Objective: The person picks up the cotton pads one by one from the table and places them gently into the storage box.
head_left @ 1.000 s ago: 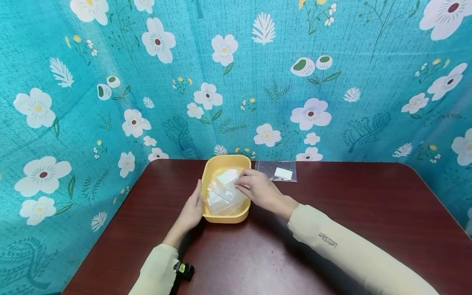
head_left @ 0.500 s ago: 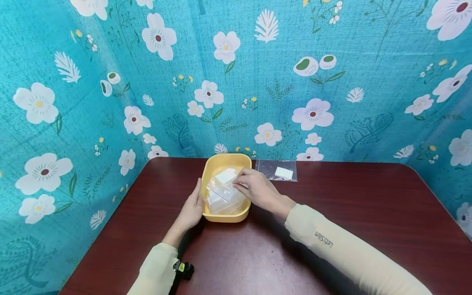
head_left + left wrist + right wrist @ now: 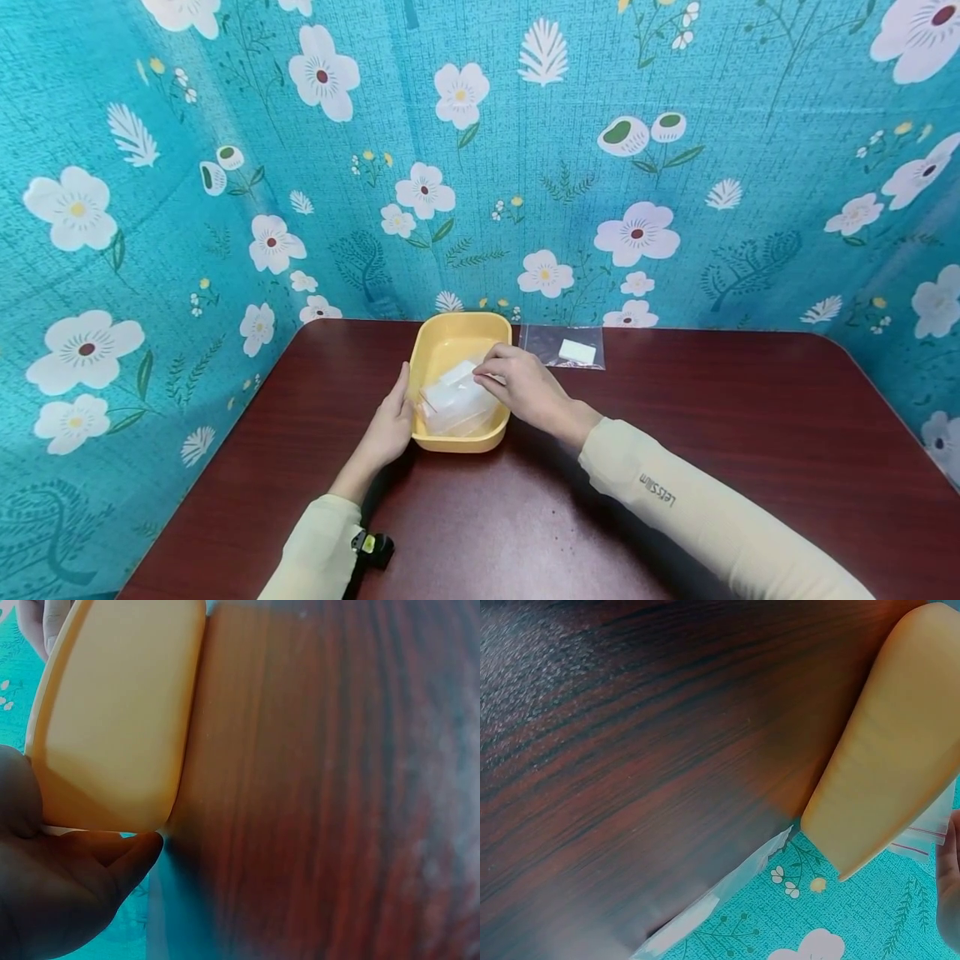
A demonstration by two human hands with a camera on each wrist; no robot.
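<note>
A yellow plastic basin (image 3: 465, 320) stands near the table's back edge, with clear zip-lock bags (image 3: 453, 412) holding white pieces in its nearer half. My left hand (image 3: 390, 421) holds the basin's left side; in the left wrist view, thumb and fingers of that left hand (image 3: 67, 892) lie about its wall (image 3: 120, 712). Over the right rim, my right hand (image 3: 525, 387) pinches a clear bag between thumb and fingers. The right wrist view shows a red-lined zip bag (image 3: 930, 825) by the right hand (image 3: 950, 877) at the frame's edge. Fingertip contact there is partly cut off.
Right of the basin, a flat clear bag (image 3: 543, 343) with a white block (image 3: 577, 351) in it lies at the back of the dark red-brown table (image 3: 712, 417). Behind the table hangs a blue flowered cloth (image 3: 487, 167). A black device (image 3: 381, 552) sits at my left wrist.
The bags and white pieces in the basin have shifted toward its near end, baring more of its far floor. Both hands stay nearly in place.
</note>
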